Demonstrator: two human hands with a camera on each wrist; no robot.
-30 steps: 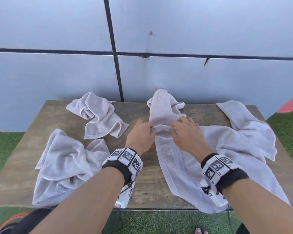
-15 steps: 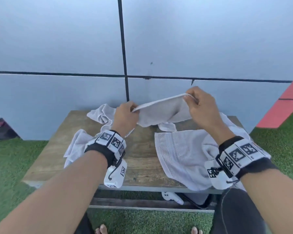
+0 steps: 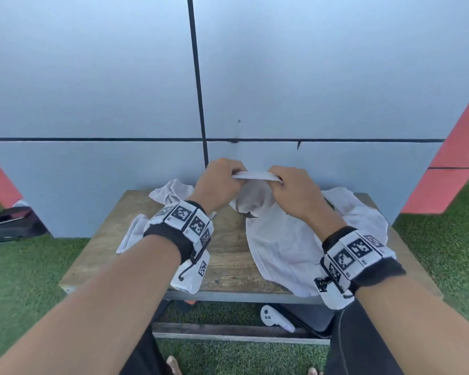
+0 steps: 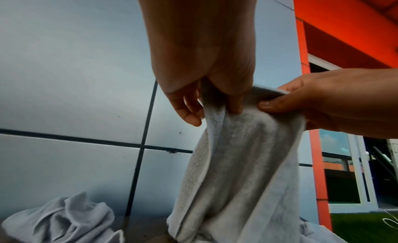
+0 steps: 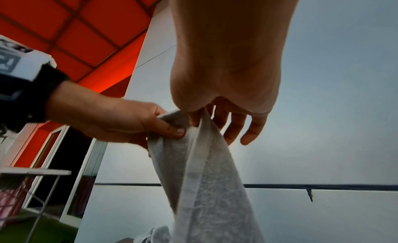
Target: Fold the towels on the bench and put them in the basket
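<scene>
Both hands, left hand (image 3: 219, 185) and right hand (image 3: 295, 191), pinch an unlabelled towel (image 3: 252, 196).

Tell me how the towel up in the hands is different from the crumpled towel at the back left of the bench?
The held towel hangs in the air, pinched along its top edge by the left hand and right hand; the crumpled towel lies on the bench, untouched. The held towel drapes long and narrow; the crumpled towel sits in a bunched, wrinkled heap. Both are pale grey terry cloth.

Black wristbands (image 3: 173, 239) with white square-coded marker blocks, bare forearms.
</scene>
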